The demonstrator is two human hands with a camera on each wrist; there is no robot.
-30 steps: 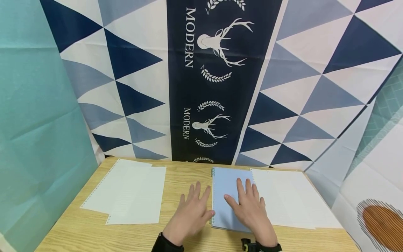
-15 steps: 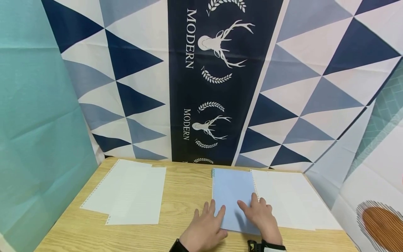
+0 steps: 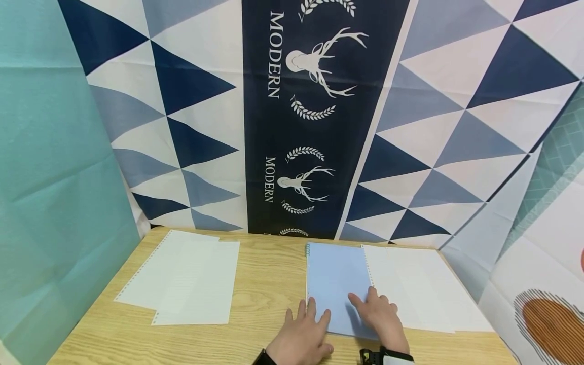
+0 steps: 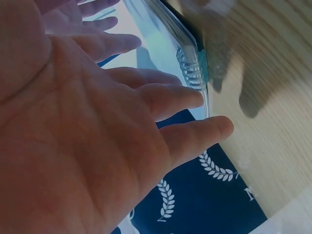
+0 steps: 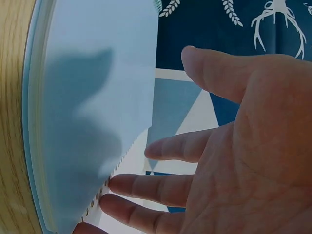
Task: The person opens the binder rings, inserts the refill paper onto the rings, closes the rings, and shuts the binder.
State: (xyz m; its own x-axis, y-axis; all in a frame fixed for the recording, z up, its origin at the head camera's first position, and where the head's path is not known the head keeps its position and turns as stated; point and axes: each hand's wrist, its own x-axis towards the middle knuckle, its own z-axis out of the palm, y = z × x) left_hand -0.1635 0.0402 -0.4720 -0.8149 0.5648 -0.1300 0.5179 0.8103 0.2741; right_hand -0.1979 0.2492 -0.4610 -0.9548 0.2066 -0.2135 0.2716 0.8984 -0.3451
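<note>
A light-blue loose-leaf notebook lies closed on the wooden table, with small teal binder rings along its left edge. My left hand is over the notebook's lower left corner, fingers extended and spread, gripping nothing. Over the lower right part of the cover is my right hand, its fingers near the right edge and its thumb pointing inward. The right wrist view shows that hand's palm with fingers loosely stretched and nothing between them; its shadow falls on the blue cover.
Overlapping white punched sheets lie right of the notebook, their holed edge beside its cover. Another pair of overlapping punched sheets lies on the left of the table. A patterned cloth hangs behind the table.
Both hands have come back toward the table's front edge and a little to the right, the right hand from mid-cover to the lower right. The notebook and sheets look unmoved.
</note>
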